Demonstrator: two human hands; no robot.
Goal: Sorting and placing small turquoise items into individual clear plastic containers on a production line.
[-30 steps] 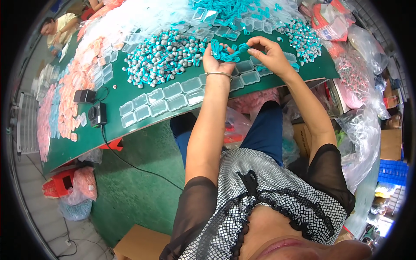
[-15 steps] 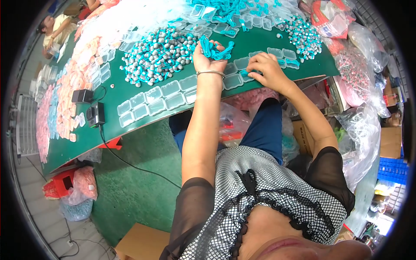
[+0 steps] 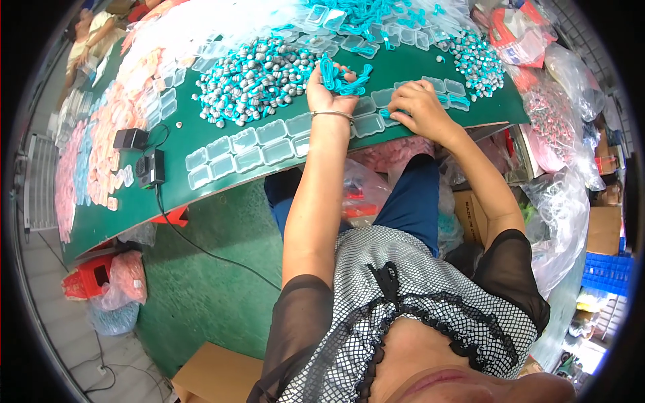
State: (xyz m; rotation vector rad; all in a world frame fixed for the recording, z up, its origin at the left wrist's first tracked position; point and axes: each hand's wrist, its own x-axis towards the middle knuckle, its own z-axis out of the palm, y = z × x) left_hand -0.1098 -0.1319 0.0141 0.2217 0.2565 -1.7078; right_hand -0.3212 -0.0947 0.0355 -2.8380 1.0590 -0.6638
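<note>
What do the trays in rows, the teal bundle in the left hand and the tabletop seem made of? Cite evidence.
Trays: probably thin plastic, glossy and translucent; green shows through.
Teal bundle: likely soft, matte cord, perhaps fabric or rubber; strands loop.
Tabletop: perhaps coated board or rubber sheet, being smooth, even green.

The table (image 3: 410, 62) is green. Two long rows of little clear boxes (image 3: 276, 150) lie along its near edge. Behind them is a big pile of round grey and teal bits (image 3: 252, 84), and a smaller pile (image 3: 478, 64) sits on the right. At the far side are teal strings (image 3: 363, 17) and cloudy see-through plastic (image 3: 222, 27). On the left are peach pieces (image 3: 104, 161), pink pieces (image 3: 66, 181), blue pieces (image 3: 86, 168) and two black boxes (image 3: 150, 169).
</note>
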